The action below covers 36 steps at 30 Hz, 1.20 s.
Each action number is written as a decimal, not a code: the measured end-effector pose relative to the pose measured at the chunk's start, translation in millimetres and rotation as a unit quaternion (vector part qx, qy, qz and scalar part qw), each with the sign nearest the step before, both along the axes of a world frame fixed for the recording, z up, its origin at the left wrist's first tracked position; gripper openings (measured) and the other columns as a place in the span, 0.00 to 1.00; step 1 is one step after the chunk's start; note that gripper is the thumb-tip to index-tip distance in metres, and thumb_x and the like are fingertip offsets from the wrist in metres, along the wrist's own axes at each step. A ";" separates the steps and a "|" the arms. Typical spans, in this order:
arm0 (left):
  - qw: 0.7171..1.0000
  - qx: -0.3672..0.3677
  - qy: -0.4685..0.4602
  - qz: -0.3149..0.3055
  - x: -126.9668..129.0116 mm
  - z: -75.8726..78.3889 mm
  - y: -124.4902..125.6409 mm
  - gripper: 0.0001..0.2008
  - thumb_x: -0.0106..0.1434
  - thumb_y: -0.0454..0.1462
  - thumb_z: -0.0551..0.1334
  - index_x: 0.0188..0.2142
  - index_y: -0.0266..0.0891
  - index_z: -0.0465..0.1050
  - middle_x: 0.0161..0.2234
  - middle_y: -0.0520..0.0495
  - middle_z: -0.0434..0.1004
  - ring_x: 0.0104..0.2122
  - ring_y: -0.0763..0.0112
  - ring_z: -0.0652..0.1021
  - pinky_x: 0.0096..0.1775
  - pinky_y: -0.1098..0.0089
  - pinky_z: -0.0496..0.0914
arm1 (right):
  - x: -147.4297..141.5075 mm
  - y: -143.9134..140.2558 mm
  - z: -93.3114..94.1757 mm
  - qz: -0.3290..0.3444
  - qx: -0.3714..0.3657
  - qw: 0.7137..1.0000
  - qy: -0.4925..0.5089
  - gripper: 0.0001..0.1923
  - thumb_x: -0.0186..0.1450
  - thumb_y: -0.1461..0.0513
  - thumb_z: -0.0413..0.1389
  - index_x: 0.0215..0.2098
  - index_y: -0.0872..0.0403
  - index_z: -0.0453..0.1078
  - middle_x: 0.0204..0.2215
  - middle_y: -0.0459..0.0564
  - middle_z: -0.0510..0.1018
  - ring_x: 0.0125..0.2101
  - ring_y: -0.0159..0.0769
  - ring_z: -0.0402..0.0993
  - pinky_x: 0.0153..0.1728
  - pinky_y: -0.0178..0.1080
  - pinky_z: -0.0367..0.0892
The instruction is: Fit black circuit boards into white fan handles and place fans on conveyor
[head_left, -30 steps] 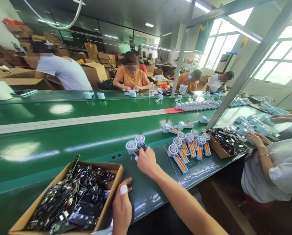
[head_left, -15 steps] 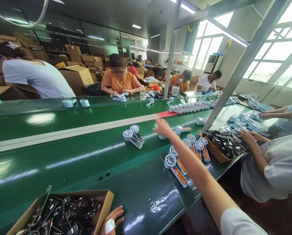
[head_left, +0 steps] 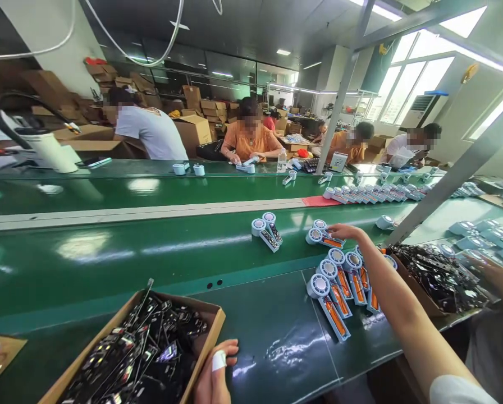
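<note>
Right hand stretched out over the green tabletop to a pair of small fan units

The right hand (head_left: 344,231) lies loosely spread, fingertips touching the fan pair (head_left: 321,236) just in front of it; I cannot tell whether it grips them. Nearer the person, beside that forearm, a row of orange-cored fan units (head_left: 339,280) lies side by side. The left hand (head_left: 215,375), one finger taped, curls lightly on the corner of a cardboard box (head_left: 211,331) filled with dark circuit parts, holding nothing. Drawing the arm back low could, I think, sweep the row askew or nudge the separate pair (head_left: 266,230) lying further left.
</note>
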<state>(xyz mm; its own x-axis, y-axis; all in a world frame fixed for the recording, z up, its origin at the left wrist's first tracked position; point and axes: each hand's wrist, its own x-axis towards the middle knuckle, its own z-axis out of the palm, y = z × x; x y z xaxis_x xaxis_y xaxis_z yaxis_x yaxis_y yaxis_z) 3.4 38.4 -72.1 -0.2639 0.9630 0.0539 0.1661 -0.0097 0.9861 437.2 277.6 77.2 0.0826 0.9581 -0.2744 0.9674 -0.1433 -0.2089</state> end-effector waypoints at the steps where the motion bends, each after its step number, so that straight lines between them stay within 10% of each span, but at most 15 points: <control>1: 1.000 -0.005 0.007 -0.009 -0.9 3.1 0.3 0.28 0.64 0.59 0.53 0.34 0.41 0.80 0.39 0.42 0.83 0.34 0.59 0.81 0.37 0.62 0.79 | 0.2 2.2 0.0 0.005 -0.014 1.000 0.006 0.14 0.71 0.59 0.57 0.53 0.56 0.71 0.49 0.53 0.76 0.44 0.39 0.76 0.44 0.44 0.74; 13: 0.997 0.051 0.051 -0.008 18.4 41.7 -1.8 0.23 0.67 0.51 0.51 0.32 0.38 0.77 0.34 0.38 0.82 0.35 0.57 0.81 0.36 0.62 0.77 | -55.0 -19.3 11.1 -0.034 0.075 0.993 -0.086 0.20 0.65 0.58 0.61 0.53 0.60 0.68 0.48 0.60 0.76 0.47 0.47 0.74 0.43 0.42 0.69; 19: 0.931 0.064 0.173 -0.314 1.1 113.9 -18.5 0.13 0.68 0.40 0.55 0.40 0.45 0.80 0.38 0.46 0.84 0.36 0.64 0.81 0.40 0.69 0.74 | -123.0 -89.2 26.6 -0.016 0.192 0.981 -0.024 0.28 0.64 0.47 0.56 0.54 0.56 0.64 0.45 0.59 0.78 0.43 0.50 0.76 0.34 0.38 0.63; 22: 0.930 0.071 0.322 -0.161 -27.2 131.1 -4.9 0.15 0.68 0.38 0.52 0.41 0.44 0.79 0.39 0.44 0.83 0.38 0.61 0.81 0.42 0.65 0.74 | -164.0 -153.4 -2.0 0.009 0.170 0.984 0.049 0.25 0.63 0.46 0.56 0.51 0.53 0.66 0.41 0.55 0.80 0.39 0.48 0.78 0.33 0.38 0.64; 25: 0.869 0.006 0.494 0.024 -59.2 127.9 24.8 0.14 0.63 0.34 0.52 0.38 0.39 0.77 0.36 0.37 0.81 0.40 0.53 0.80 0.43 0.59 0.73 | -194.1 -201.5 -43.4 -0.019 0.156 0.987 0.017 0.29 0.64 0.49 0.56 0.57 0.56 0.62 0.46 0.60 0.78 0.44 0.53 0.77 0.38 0.43 0.67; 36: 0.852 -0.072 0.493 0.162 -93.1 140.3 117.8 0.14 0.61 0.32 0.53 0.34 0.29 0.78 0.41 0.20 0.75 0.45 0.39 0.75 0.41 0.49 0.70 | -184.7 -242.2 -111.7 -0.012 0.253 0.967 -0.007 0.34 0.69 0.55 0.51 0.67 0.61 0.47 0.53 0.68 0.72 0.53 0.57 0.72 0.51 0.52 0.68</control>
<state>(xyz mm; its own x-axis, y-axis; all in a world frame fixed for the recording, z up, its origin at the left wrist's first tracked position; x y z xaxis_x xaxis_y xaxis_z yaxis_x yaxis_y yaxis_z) -89.7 156.2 68.2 -0.4125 0.8632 0.2911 0.8851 0.3041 0.3524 252.5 35.4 -34.5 0.1061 0.9673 0.2306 0.9684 -0.0478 -0.2448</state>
